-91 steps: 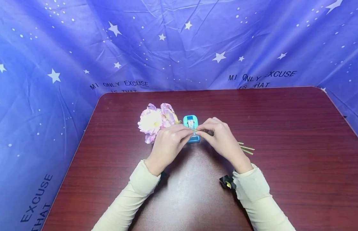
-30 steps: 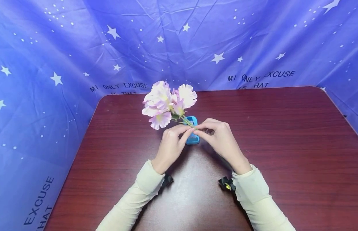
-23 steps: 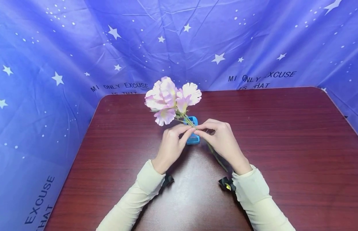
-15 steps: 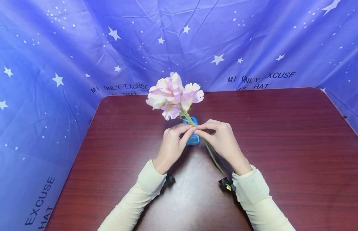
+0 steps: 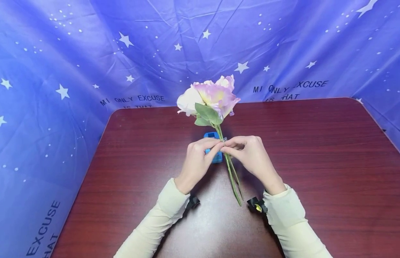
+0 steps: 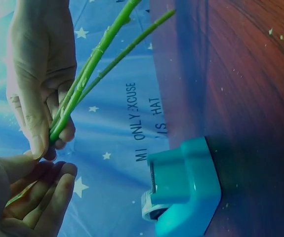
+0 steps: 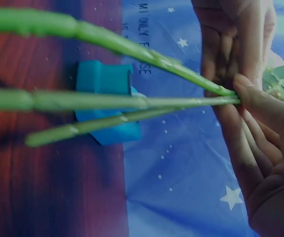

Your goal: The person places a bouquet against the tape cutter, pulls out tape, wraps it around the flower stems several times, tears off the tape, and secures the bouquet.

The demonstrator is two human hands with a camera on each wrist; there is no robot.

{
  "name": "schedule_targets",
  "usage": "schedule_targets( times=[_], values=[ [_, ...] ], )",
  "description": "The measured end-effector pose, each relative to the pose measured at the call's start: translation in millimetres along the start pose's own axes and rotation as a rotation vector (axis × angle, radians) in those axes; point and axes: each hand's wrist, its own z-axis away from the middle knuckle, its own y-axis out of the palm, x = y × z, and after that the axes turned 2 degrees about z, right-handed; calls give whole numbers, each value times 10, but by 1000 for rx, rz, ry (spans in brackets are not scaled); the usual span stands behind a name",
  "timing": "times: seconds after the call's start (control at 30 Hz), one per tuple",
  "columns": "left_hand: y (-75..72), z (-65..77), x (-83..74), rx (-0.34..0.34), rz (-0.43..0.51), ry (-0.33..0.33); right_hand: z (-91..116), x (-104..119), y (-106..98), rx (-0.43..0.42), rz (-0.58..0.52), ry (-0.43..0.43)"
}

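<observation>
A bunch of pink-and-white flowers [image 5: 216,95] with green leaves stands nearly upright over the table, its stems [image 5: 232,179] slanting down toward the person. My left hand [image 5: 197,163] pinches the stems between thumb and fingers from the left. From the right, my right hand [image 5: 254,157] pinches at the same spot, fingertips against those of the left. A small glint of clear tape [image 5: 224,139] shows just above the fingertips. Several stem ends fan out below the hands in the right wrist view. Behind the hands a blue tape dispenser [image 6: 186,187] sits on the table, partly hidden by the left hand.
The dark red wood-grain table [image 5: 316,172] stretches out on both sides. A blue curtain [image 5: 200,53] with white stars and printed lettering hangs along its far and side edges. Black wrist mounts sit under both cuffs.
The bunch has swung from lying leftward to nearly upright, turning so leaves now face the camera. Its stem ends have moved from the right to below the hands. Both hands keep pinching.
</observation>
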Motion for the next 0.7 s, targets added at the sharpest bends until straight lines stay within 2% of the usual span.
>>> schedule_targets(
  times=[0.2, 0.4, 0.53, 0.7],
  values=[
    [71, -29, -8, 32, 9, 0, -12, -41, -105, 69, 8, 66],
    [132, -87, -72, 73, -51, -17, -16, -63, -210, 105, 8, 106],
    [158, -119, -121, 107, -75, -33, -5, -90, -266, 116, 6, 115],
    [198, -155, -160, 116, -71, -17, 6, -120, -335, 113, 10, 120]
  ],
)
